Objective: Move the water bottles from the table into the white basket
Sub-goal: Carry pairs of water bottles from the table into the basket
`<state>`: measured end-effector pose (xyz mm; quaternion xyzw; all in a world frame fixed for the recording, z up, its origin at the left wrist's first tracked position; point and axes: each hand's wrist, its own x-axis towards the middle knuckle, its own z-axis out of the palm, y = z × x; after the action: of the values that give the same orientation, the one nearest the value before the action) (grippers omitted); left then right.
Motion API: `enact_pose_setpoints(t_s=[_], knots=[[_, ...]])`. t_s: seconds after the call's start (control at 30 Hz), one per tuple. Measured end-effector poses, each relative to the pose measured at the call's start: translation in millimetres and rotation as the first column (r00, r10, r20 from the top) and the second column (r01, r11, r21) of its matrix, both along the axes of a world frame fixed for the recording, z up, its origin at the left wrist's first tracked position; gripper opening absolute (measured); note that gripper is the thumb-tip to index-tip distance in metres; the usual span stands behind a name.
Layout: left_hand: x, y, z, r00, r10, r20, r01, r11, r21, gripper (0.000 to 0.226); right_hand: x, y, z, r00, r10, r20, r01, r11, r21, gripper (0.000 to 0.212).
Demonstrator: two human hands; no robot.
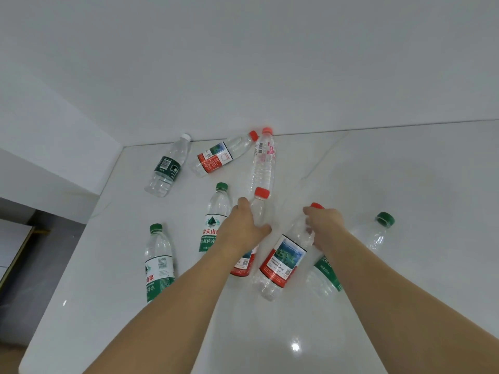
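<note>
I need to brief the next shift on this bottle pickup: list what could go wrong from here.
1. The left hand and right hand each grip a red-capped bottle near its neck; the smooth plastic might slip when lifted.
2. A green-capped bottle lies partly under the right forearm, so a swing could knock it rolling.
3. The white basket is not in view, so the carry may go astray.

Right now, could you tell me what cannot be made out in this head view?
- White basket: nowhere in the head view.
- Red-label bottle in left hand: body hidden by hand and forearm.
- Green-cap bottle: lower part crossed by right forearm below right hand.
- Label print: too small.
</note>
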<state>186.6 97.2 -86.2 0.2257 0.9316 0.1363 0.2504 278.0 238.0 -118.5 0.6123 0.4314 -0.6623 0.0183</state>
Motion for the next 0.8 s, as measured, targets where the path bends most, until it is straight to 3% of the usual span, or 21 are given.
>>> enact_pose_setpoints(t_s=[0.13, 0.3, 0.4, 0.6, 0.8], knots=[[-5.1, -18.0, 44.7, 0.989, 0.139, 0.045, -0.146, 0.961, 0.235, 0.062, -6.8, -14.0, 44.8, 0.994, 0.044, -0.100, -0.020, 0.973, 0.229, 0.030], [-9.5, -53.6, 108.4, 0.947, 0.319, 0.028, -0.289, 0.815, 0.503, 0.057, -23.9, -46.8, 132.2, 0.949, 0.286, -0.134, -0.143, 0.767, 0.626, 0.031], [-17.2, -77.4, 153.5, 0.927, 0.376, 0.008, -0.299, 0.725, 0.621, 0.067, -34.6, -62.8, 186.3, 0.924, 0.346, -0.162, -0.125, 0.674, 0.728, 0.032], [-41.2, -135.4, 247.5, 0.882, 0.467, -0.066, -0.276, 0.625, 0.730, 0.064, -73.3, -115.6, 285.6, 0.849, 0.498, -0.178, -0.103, 0.486, 0.868, 0.037], [-66.6, -224.1, 327.1, 0.845, 0.515, -0.140, -0.230, 0.588, 0.775, 0.062, -108.9, -201.2, 356.7, 0.761, 0.613, -0.213, -0.038, 0.370, 0.928, 0.032]])
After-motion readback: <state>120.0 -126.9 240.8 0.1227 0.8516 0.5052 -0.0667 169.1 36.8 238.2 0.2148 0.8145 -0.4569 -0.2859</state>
